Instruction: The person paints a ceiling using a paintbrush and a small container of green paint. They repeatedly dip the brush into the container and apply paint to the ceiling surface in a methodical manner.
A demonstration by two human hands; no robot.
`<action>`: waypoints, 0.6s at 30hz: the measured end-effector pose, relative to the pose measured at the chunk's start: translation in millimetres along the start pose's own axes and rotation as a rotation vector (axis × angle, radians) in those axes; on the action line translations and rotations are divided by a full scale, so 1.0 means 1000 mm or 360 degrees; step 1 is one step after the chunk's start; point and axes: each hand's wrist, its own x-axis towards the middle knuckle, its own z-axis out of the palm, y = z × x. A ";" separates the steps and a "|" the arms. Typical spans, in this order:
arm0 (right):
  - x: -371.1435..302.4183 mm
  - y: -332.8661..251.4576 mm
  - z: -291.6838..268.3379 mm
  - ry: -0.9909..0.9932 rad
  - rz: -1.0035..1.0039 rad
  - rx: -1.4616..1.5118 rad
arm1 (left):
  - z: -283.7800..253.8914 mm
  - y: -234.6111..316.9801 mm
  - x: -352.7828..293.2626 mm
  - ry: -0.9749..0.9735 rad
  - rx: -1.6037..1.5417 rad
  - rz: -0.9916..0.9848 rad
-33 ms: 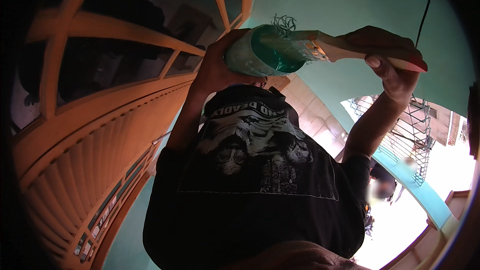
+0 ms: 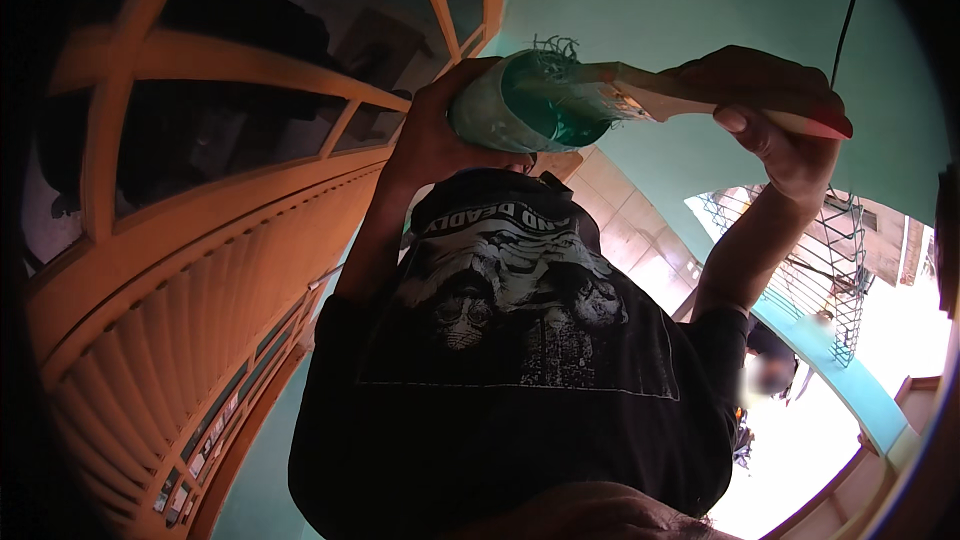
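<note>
A cup [image 2: 480, 120] with green paint [image 2: 575, 128] inside is tipped on its side toward the right, and my left hand [image 2: 435, 115] is wrapped round it. My right hand [image 2: 775, 105] grips a paintbrush [image 2: 690, 97] by its pale wooden handle, which has a red end. The brush lies almost level, its head at the cup's mouth. Some frayed, curled bristles [image 2: 556, 48] stick up above the rim. The lower bristles are partly hidden against the green paint.
A green wall [image 2: 640, 0] rises behind the hands. An orange-brown wooden frame with dark glass panes [image 2: 250, 60] runs along the left. At the right, a wire grille [image 2: 835, 280] stands by a bright opening, with a person [image 2: 768, 370] beyond it.
The brush and my right hand have shifted slightly left, so the brush head sits a little farther over the cup. My left hand and the cup stay about where they were.
</note>
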 end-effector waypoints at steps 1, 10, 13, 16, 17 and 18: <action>0.004 -0.002 0.002 -0.0100 -0.0017 -0.0010 | 0.001 0.000 -0.001 -0.0008 -0.0014 0.0005; 0.025 -0.009 0.030 -0.0433 -0.0327 -0.0304 | 0.007 -0.007 -0.002 -0.0001 -0.0328 0.0087; 0.025 -0.001 0.036 -0.0497 -0.0404 -0.0268 | 0.008 -0.005 -0.002 -0.0022 -0.0180 0.0178; 0.021 -0.001 0.043 -0.0450 -0.0434 -0.0361 | 0.010 -0.003 0.001 -0.0039 -0.0179 0.0277; 0.021 -0.004 0.044 -0.0438 -0.0364 -0.0372 | 0.009 -0.001 0.001 -0.0039 -0.0156 0.0256; 0.022 -0.008 0.045 -0.0425 -0.0293 -0.0383 | 0.009 0.001 0.002 -0.0040 -0.0133 0.0236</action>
